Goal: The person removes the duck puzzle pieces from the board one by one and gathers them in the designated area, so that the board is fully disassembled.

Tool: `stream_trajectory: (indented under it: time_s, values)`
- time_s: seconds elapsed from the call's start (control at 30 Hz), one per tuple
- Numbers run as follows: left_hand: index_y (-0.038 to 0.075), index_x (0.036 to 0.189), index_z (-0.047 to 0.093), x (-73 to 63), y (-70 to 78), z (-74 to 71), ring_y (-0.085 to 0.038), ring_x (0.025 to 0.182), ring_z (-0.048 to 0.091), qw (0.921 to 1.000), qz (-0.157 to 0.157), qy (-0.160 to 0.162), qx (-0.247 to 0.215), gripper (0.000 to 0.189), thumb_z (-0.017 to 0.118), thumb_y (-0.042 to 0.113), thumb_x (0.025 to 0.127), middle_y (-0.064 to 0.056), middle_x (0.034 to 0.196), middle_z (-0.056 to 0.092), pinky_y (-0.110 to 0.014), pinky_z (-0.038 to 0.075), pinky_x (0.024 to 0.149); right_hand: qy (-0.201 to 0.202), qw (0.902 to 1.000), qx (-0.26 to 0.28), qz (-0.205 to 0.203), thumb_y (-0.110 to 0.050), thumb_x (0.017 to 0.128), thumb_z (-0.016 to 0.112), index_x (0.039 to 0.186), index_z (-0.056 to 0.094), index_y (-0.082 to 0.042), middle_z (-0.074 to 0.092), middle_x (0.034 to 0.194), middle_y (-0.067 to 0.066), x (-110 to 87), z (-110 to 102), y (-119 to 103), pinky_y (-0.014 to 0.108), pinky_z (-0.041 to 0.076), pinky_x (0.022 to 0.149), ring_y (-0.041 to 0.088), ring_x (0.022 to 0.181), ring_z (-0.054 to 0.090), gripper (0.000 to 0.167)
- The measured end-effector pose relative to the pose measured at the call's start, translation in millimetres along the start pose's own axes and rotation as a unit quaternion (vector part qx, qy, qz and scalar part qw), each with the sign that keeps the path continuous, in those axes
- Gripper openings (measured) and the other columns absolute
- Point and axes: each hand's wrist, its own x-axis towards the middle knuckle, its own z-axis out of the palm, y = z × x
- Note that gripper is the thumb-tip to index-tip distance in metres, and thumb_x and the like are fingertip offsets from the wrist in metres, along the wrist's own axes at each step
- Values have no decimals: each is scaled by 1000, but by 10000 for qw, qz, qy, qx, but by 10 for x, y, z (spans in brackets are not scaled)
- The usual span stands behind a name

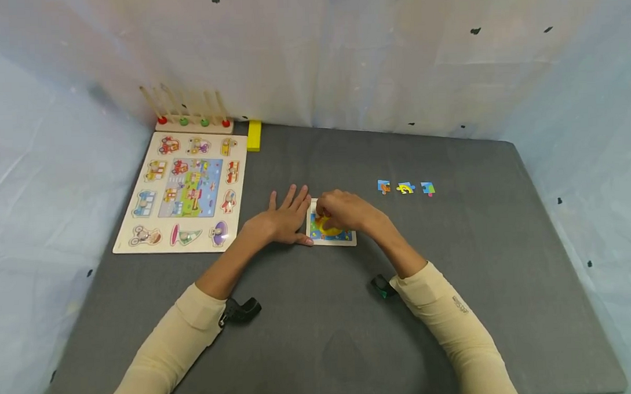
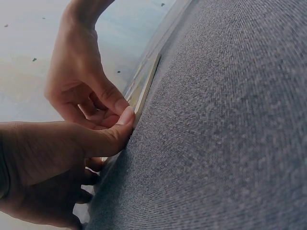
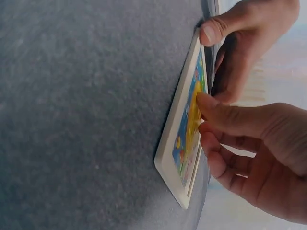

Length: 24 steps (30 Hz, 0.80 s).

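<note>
A small jigsaw puzzle (image 1: 339,241) in a pale frame lies flat on the grey table, with a yellow shape on blue in its picture. My left hand (image 1: 285,220) rests beside its left edge, fingers spread and straight, the thumb on the near left corner of the frame. From the right, my right hand (image 1: 344,210) reaches over the board. Its thumb and curled fingers pinch a puzzle piece at the yellow part (image 3: 195,103) of the picture; the fingers hide most of that piece. In the right wrist view, the frame's pale rim (image 3: 165,160) shows along its near side.
Three loose jigsaw pieces (image 1: 405,188) lie in a row to the right. A large wooden peg puzzle (image 1: 233,223) stands to the left, with a bead-and-rod stand (image 1: 195,127) behind it and a yellow block (image 1: 253,135) nearby. White sheeting (image 1: 342,57) encloses the table's back and sides.
</note>
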Motion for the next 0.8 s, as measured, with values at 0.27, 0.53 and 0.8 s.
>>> stream_trajectory:
  time_s: [0.27,0.53,0.8]
  values:
    - [10,169,-6,-29,26,-45,-33,160,-29,9999,-33,-42,-120,115,65,62,95,-8,174,-26,-72,-12,126,-52,9998,167,131,-4,90,81,108,67,2,67,100,12,47,10,1,33,54,78,22,86,61,23]
    - [7,169,-4,-117,86,-114,-34,162,-26,10000,-38,-53,-40,112,66,57,97,-11,175,-23,-71,-11,126,-34,9987,503,67,-1,89,81,104,63,1,67,96,14,52,0,23,33,55,78,22,84,64,24]
    - [13,169,-10,-40,45,-64,-29,160,-31,9995,-189,-198,-149,107,55,65,100,-4,173,-29,-68,-16,127,-1,9986,523,-115,-2,91,79,106,65,3,70,98,14,57,-6,49,35,58,81,22,87,67,21]
